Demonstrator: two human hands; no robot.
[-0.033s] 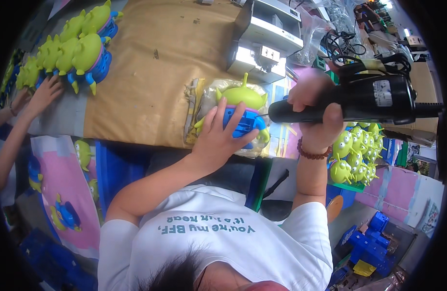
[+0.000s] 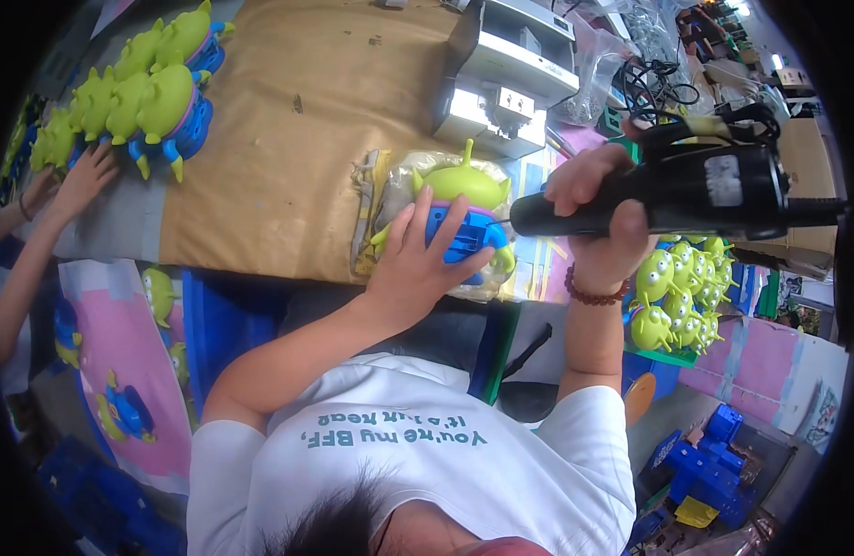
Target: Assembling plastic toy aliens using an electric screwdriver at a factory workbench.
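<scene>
The left hand (image 2: 410, 269) lies flat, fingers spread, on a green and blue toy (image 2: 464, 208) that rests on a padded mat at the near edge of the brown-covered table (image 2: 288, 139). The right hand (image 2: 601, 218) has its fingers wrapped tight around a black power screwdriver (image 2: 686, 190), the tip touching the toy's blue body. More green toys (image 2: 135, 97) stand at the far left, where another person's hand (image 2: 84, 176) touches them. A grey machine (image 2: 506, 79) sits behind.

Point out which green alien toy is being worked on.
The alien toy on the padded mat, held down by the left hand, with the electric screwdriver at it; the others sit untouched.
</scene>
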